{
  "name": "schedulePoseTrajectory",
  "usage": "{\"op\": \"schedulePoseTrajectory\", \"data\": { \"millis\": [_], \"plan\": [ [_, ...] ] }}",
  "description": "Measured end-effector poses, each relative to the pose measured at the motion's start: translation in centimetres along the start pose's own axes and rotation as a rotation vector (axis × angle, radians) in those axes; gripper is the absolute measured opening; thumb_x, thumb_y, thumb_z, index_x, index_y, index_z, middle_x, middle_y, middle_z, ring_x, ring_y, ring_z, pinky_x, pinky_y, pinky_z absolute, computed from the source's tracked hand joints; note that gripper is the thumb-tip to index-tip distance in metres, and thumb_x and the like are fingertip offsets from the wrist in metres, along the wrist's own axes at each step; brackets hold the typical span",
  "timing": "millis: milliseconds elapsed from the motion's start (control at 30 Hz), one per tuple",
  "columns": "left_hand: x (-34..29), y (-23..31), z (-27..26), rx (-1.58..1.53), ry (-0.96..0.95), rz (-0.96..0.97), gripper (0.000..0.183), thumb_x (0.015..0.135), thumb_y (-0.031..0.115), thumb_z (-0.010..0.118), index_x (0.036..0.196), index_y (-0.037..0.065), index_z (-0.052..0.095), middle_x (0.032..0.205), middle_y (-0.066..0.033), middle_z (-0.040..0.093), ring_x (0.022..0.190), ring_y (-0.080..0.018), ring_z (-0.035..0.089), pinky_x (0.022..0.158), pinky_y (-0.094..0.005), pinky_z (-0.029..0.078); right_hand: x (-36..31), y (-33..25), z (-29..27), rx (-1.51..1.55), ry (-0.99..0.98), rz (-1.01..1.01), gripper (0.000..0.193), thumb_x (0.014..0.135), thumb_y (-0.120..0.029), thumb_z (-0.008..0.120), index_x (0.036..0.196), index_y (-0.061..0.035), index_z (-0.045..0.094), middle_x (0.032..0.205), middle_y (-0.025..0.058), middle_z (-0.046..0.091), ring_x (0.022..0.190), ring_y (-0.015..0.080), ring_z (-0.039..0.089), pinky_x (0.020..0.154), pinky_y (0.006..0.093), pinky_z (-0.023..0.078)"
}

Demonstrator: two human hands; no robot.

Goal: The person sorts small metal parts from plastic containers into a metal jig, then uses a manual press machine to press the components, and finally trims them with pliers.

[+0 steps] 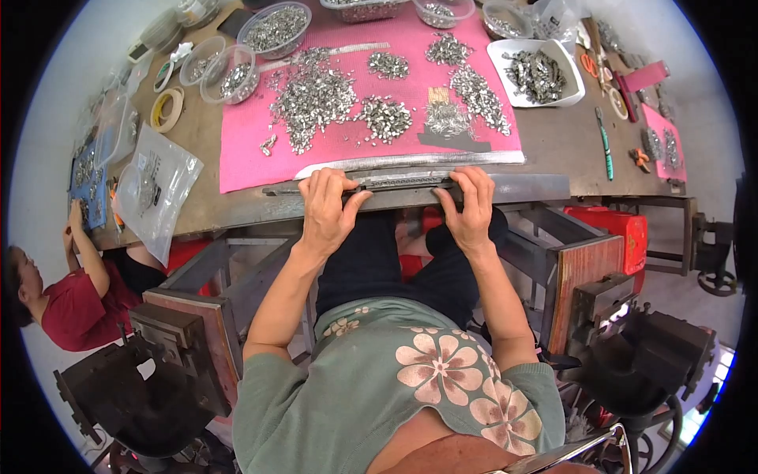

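Note:
My left hand [325,209] and my right hand [470,207] are closed on the two ends of a long, narrow metal bar [404,182] at the table's near edge. Their thumbs point inward along its near side. A row of small metal links or slots runs along the middle of the bar; I cannot tell which. Just beyond it lies a pink ribbed mat [245,154] with a pale strip along its front. Loose heaps of small silvery metal pieces [316,99] cover the mat, along with a pile of thin pins [448,120] next to a dark flat strip.
Clear plastic tubs [229,75] of metal parts stand at the back and left. A white tray [530,101] holds dark metal pieces. Green-handled tweezers or pliers [606,146] lie right, tape rolls [166,109] and a plastic bag [158,178] left. A co-worker [79,300] sits at far left.

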State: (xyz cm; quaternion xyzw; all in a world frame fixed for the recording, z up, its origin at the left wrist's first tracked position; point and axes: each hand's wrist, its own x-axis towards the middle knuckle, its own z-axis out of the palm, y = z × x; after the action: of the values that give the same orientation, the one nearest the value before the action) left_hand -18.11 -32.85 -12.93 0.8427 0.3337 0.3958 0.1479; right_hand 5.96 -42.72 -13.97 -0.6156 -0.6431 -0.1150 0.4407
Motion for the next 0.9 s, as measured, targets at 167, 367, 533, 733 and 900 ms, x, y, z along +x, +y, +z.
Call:
{"op": "schedulePoseTrajectory", "data": {
  "millis": [167, 367, 533, 733, 900],
  "plan": [
    [-0.2, -0.1, 0.3, 0.003, 0.022, 0.013, 0.032, 0.076, 0.013, 0.084, 0.096, 0.007, 0.060, 0.094, -0.0072, 0.056, 0.089, -0.0260, 0.056, 0.083, -0.0398, 0.034, -0.1, 0.0, 0.0, -0.005, -0.001, 0.003, 0.045, 0.075, -0.002, 0.084, 0.115, -0.0007, 0.063, 0.116, 0.0143, 0.062, 0.111, 0.0352, 0.058, 0.094, 0.0438, 0.048],
    [-0.1, -0.1, 0.2, 0.001, 0.023, 0.017, 0.033, 0.076, 0.014, 0.085, 0.097, 0.007, 0.060, 0.095, -0.0070, 0.056, 0.089, -0.0259, 0.056, 0.083, -0.0401, 0.035, 0.0, -0.1, -0.1, -0.024, -0.011, 0.014, 0.046, 0.075, -0.002, 0.084, 0.116, -0.0014, 0.063, 0.117, 0.0139, 0.062, 0.111, 0.0351, 0.058, 0.094, 0.0437, 0.048],
    [0.3, -0.3, -0.1, -0.001, -0.003, 0.010, 0.032, 0.077, 0.016, 0.084, 0.097, 0.007, 0.061, 0.096, -0.0074, 0.057, 0.091, -0.0267, 0.056, 0.083, -0.0403, 0.035, 0.5, -0.1, -0.3, -0.012, -0.019, 0.027, 0.045, 0.075, -0.004, 0.085, 0.115, -0.0019, 0.064, 0.119, 0.0148, 0.064, 0.111, 0.0364, 0.058, 0.096, 0.0448, 0.048],
    [2.9, -0.8, -1.0, 0.056, -0.137, -0.043, 0.024, 0.084, 0.021, 0.078, 0.095, 0.006, 0.063, 0.098, -0.0075, 0.059, 0.094, -0.0270, 0.056, 0.086, -0.0414, 0.035, 4.7, 0.4, -2.5, 0.042, -0.375, 0.062, 0.035, 0.082, -0.009, 0.079, 0.114, -0.0011, 0.066, 0.106, 0.0140, 0.062, 0.098, 0.0345, 0.058, 0.087, 0.0426, 0.047],
    [5.0, -1.3, -0.9, 0.056, -0.069, 0.003, 0.017, 0.084, 0.020, 0.077, 0.090, 0.009, 0.066, 0.092, -0.0031, 0.063, 0.091, -0.0236, 0.056, 0.089, -0.0408, 0.034, 8.0, 1.2, -1.3, 0.101, -0.421, 0.053, 0.026, 0.085, -0.007, 0.076, 0.110, -0.0030, 0.070, 0.100, 0.0121, 0.063, 0.095, 0.0309, 0.060, 0.084, 0.0396, 0.047]
  ]
}}
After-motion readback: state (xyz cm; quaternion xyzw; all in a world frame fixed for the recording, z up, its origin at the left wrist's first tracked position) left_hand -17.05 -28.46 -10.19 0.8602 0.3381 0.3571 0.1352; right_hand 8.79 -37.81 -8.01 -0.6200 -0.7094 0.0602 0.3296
